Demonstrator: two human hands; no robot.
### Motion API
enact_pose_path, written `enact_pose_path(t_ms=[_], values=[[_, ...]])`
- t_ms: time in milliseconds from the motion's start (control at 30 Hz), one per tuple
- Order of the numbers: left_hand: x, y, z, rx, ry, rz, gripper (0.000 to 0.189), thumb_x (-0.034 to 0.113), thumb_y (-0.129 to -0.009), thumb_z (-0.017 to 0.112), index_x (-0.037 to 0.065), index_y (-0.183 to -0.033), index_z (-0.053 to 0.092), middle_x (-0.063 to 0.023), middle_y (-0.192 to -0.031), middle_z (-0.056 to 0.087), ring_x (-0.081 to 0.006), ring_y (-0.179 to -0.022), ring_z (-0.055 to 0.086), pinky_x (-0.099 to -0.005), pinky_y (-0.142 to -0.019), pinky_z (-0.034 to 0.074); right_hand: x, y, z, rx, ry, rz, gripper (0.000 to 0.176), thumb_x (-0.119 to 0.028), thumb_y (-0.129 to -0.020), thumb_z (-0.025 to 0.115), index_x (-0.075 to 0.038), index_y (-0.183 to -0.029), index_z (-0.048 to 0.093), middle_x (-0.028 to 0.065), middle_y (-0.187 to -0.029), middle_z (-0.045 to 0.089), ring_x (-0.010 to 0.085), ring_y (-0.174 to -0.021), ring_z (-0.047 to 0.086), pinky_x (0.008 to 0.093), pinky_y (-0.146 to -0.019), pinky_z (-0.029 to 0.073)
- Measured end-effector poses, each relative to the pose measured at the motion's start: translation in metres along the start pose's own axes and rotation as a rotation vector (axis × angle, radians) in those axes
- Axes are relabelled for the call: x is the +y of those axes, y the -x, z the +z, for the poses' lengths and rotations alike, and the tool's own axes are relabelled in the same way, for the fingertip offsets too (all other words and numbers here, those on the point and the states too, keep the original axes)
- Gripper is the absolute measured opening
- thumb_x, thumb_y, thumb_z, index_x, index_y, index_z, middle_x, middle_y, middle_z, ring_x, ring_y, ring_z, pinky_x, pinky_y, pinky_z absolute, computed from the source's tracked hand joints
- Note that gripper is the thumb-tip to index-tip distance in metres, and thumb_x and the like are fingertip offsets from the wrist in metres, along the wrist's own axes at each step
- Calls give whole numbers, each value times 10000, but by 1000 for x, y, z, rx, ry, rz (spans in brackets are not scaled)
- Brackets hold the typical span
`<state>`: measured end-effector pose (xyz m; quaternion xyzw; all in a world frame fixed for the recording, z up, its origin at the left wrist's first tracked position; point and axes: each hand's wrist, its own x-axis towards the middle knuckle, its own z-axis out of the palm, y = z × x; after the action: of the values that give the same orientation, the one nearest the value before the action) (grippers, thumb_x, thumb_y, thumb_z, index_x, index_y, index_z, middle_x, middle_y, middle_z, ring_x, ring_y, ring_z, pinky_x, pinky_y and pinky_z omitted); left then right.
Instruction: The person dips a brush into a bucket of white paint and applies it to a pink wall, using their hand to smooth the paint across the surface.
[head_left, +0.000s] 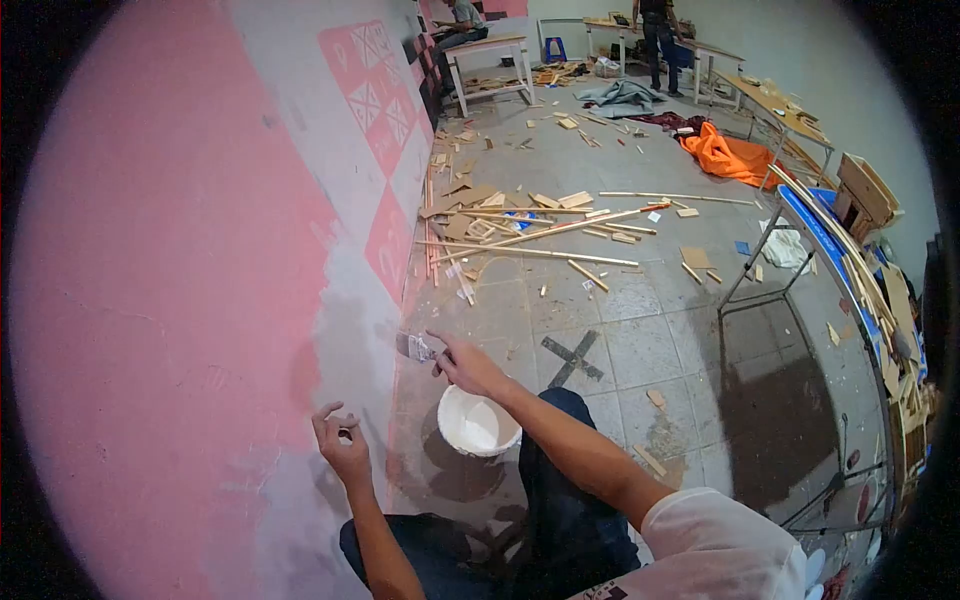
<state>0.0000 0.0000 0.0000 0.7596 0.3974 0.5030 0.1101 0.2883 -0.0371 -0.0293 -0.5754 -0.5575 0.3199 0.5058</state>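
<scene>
My right hand (468, 366) is closed around a flat paintbrush (418, 347) smeared with white, its broad end pointing left toward the wall. Just below that hand, a white bucket (449, 425) with pale stuff inside stands on the floor by my knees. Close to the wall, my left hand (345, 450) is raised with loosely bent fingers and shows nothing in its grasp. The wall (180, 250) is pink, with a ragged-edged pale grey-white area low down beside my hands.
Wooden strips (540, 250) and scraps litter the tiled floor ahead. A black tape cross (573, 359) marks the tiles near the bucket. On the right stands a table (815, 215) loaded with wood. Farther off are an orange cloth (730, 158) and two people.
</scene>
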Motion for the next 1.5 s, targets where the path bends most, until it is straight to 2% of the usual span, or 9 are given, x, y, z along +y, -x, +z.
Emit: enact_pose_path(t_ms=[267,467,567,667,800,967,1167,1267,1500], values=[[-32,-2,9,-129,-35,-27,130,-72,-873,648,47,-901,695,-89,-1104,657,-187,-775,640,-283,-590,504,49,-12,-6,35,139,-69,481,-127,-1011,561,-89,-1486,499,125,-828,729,233,-666,669,392,-664,542],[-25,8,15,-393,10,-55,218,-6,-896,655,79,-1086,719,-99,-1072,660,-205,-764,642,-320,-644,526,93,11,-41,-208,642,42,210,-140,-869,663,-11,-1021,728,204,-874,741,300,-748,738,442,-693,570],[-27,7,17,-388,43,-39,221,27,-913,650,72,-1118,717,-132,-1036,664,-251,-756,639,-355,-688,534,105,27,-48,-330,513,263,170,-143,-837,684,5,-888,749,189,-821,747,286,-701,740,434,-641,575],[-32,3,15,-315,-60,83,185,76,-940,651,58,-1116,709,-153,-986,672,-298,-767,643,-384,-717,535,119,49,-52,-425,563,238,214,-180,-907,639,-15,-957,765,117,-785,756,253,-692,734,407,-662,578],[-19,-9,-7,-390,-86,-151,171,156,-978,668,43,-1102,701,-161,-915,683,-317,-793,662,-393,-741,535,134,68,-63,-531,598,403,237,-169,-904,651,-27,-1038,786,105,-811,770,206,-676,721,368,-656,585],[-42,-32,-22,-244,214,-173,261,58,-957,679,54,-1214,723,-104,-1025,759,-154,-848,704,-319,-745,559,142,73,-68,-472,579,358,203,-165,-920,696,-24,-1037,781,97,-803,763,178,-642,699,338,-623,581],[-66,-40,-14,-186,309,-250,276,68,-959,659,79,-1230,711,-82,-993,756,-128,-786,679,-292,-697,541,154,24,-20,-553,697,310,226,-214,-902,718,-18,-999,776,111,-803,766,219,-660,718,370,-656,584],[-74,-35,-14,-224,261,-293,267,97,-962,665,91,-1226,706,-79,-978,746,-135,-745,657,-304,-668,533,215,-3,17,-559,882,158,319,-317,-848,736,-28,-976,781,199,-859,759,365,-767,746,481,-743,593],[-94,-25,-18,-260,136,-318,258,148,-970,651,64,-1213,679,-147,-1015,728,-258,-795,698,-383,-716,561,363,-7,93,-448,938,254,256,-251,-815,767,-30,-941,797,229,-870,750,390,-834,744,499,-800,586]])
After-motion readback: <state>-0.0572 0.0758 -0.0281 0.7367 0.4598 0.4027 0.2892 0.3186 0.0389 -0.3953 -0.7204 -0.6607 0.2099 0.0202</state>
